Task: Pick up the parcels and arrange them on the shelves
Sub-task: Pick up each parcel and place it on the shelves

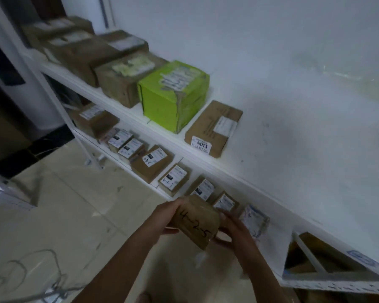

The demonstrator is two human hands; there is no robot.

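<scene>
We are holding one brown cardboard parcel in both hands, at 6 o'clock in the head view, just in front of the lower shelf. The parcel is showing the handwritten mark "4-2-5" on the face turned toward us. It is sitting tilted, with its right end lower than its left.

The left hand is gripping the parcel's 9 o'clock end. Its fingers are curling over the top edge, and the thumb is pressing against the underside. The right hand is gripping the 3 o'clock end, with its fingers clamping round the lower corner.

The lower shelf is carrying a row of small labelled parcels, running from 10 o'clock of the held parcel toward its 2 o'clock. A pale packet is lying at 3 o'clock, just beside the right hand.

The upper shelf is carrying a green carton at 12 o'clock from the held parcel. A flat brown box labelled "4013" is lying just beside the green carton, at its 4 o'clock. Larger brown cartons are lining up from the green carton toward 10 o'clock. The tiled floor is showing at 9 o'clock of our hands.
</scene>
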